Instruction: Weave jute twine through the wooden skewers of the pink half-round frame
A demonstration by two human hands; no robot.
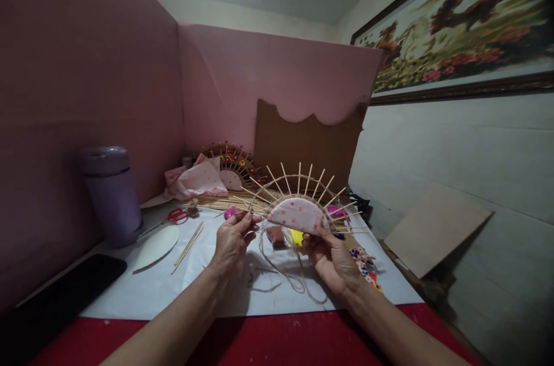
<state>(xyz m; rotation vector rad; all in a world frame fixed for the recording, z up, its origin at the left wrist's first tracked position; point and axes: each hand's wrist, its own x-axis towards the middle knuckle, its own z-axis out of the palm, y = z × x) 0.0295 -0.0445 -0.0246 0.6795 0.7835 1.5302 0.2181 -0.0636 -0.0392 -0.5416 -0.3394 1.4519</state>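
Observation:
A half-round piece covered in pink patterned fabric (pixel 298 213) is held up over the table, with thin wooden sticks fanning out from its curved edge. My right hand (pixel 331 256) grips its lower right side, thumb on the front. Twine (pixel 298 176) runs in an arc across the sticks, and its loose length hangs down in loops onto the white sheet. At the left end of the fan, my left hand (pixel 234 239) pinches with thumb and forefinger near the outermost sticks. The twine seems to pass through that pinch, though the fingertips partly hide it.
On the left stand a purple tumbler (pixel 110 195), red-handled scissors (pixel 177 216), a white half-round piece (pixel 156 247), loose sticks (pixel 187 246) and a black phone (pixel 86 282). Behind are a decorated fan piece (pixel 236 158), pink fabric (pixel 201 176) and cut cardboard (pixel 305 144). Yellow and brown packets lie beneath.

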